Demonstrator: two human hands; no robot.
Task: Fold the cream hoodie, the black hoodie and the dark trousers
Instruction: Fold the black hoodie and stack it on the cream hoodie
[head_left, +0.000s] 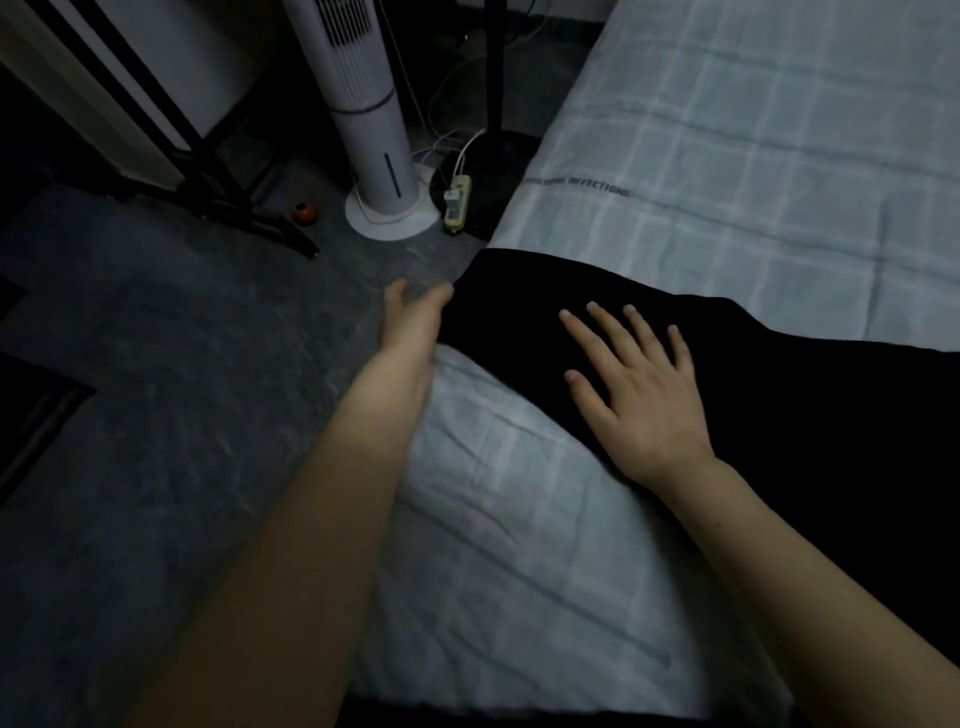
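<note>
Your right hand (636, 387) lies flat, palm down with the fingers spread and straight, pressing on the dark garment (810, 415); it grips nothing. The garment is spread across the pale checked bed sheet (779, 156), running from the bed's left edge away to the near right. In this dim light you cannot tell whether it is the black hoodie or the trousers. Your left hand (413, 317) reaches along the bed's left edge to the garment's far left corner, thumb apart from the fingers. The fingertips meet the cloth there, but whether they pinch it cannot be told. On the grey floor (156, 364) to the far left stand a white tower fan (363, 104), a power strip (457, 202) just right of its base, and a small orange ball (303, 212) to its left.
</note>
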